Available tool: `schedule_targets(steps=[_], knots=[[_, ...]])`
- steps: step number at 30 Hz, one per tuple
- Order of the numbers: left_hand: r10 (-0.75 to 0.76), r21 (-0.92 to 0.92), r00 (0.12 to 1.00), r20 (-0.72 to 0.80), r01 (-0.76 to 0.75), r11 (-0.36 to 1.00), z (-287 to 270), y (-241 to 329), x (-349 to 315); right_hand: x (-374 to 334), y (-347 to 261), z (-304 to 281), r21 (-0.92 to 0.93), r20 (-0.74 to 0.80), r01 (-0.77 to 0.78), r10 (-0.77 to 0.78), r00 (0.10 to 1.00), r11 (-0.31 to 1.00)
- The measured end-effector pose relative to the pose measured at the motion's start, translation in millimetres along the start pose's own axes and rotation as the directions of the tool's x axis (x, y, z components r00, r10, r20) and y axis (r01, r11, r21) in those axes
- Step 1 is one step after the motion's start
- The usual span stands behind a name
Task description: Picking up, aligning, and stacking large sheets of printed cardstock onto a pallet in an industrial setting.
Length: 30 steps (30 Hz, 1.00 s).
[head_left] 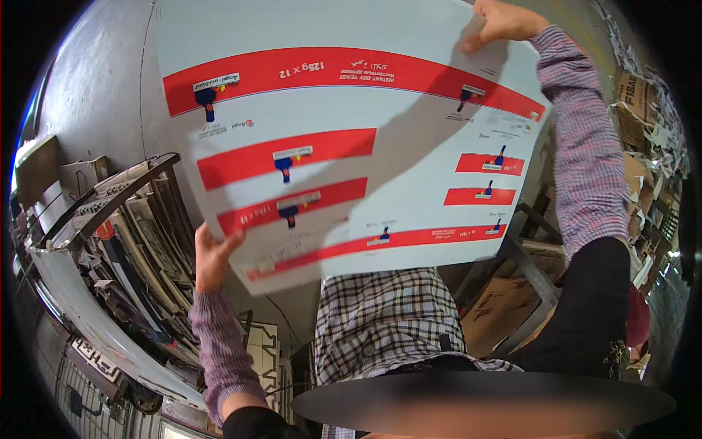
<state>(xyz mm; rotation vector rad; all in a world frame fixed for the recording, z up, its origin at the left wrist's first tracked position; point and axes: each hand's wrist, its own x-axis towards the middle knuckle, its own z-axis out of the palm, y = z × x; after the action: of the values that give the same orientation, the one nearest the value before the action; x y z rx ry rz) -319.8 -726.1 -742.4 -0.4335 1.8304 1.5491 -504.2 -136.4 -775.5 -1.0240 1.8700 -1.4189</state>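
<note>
Grey concrete floor [95,88], lit from upper left. Left of it, metal rack [110,205] packed with upright flat sheets and boards. Right of it, past the floor's far edge, loose cardboard pile [643,110]. Metal frame [530,249] with brown cardboard just below.

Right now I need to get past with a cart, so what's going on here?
A person holds a large white printed sheet with red bands up in front of them. The left hand grips its lower left edge, the right hand its top right corner. Another person in a checked shirt stands behind it, beside a rack of stacked sheets.
</note>
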Motion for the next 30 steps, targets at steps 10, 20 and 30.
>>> schedule_targets(steps=[10,20,30], knots=[[0.559,0.805,0.829,0.002,-0.333,0.491,41.1,115.0,96.3,6.1,-72.7,105.3,-0.308,-0.614,-0.902,0.661,0.431,0.302],[0.390,0.829,0.789,0.475,-0.550,0.100,222.6,128.0,164.3,17.3,-189.1,348.3,-0.193,-0.815,-0.930,0.477,0.329,0.312],[0.599,0.859,0.746,0.290,-0.479,0.180,210.3,19.1,80.7,-98.1,-136.0,275.7,-0.096,-0.680,-0.994,0.726,0.101,0.048]])
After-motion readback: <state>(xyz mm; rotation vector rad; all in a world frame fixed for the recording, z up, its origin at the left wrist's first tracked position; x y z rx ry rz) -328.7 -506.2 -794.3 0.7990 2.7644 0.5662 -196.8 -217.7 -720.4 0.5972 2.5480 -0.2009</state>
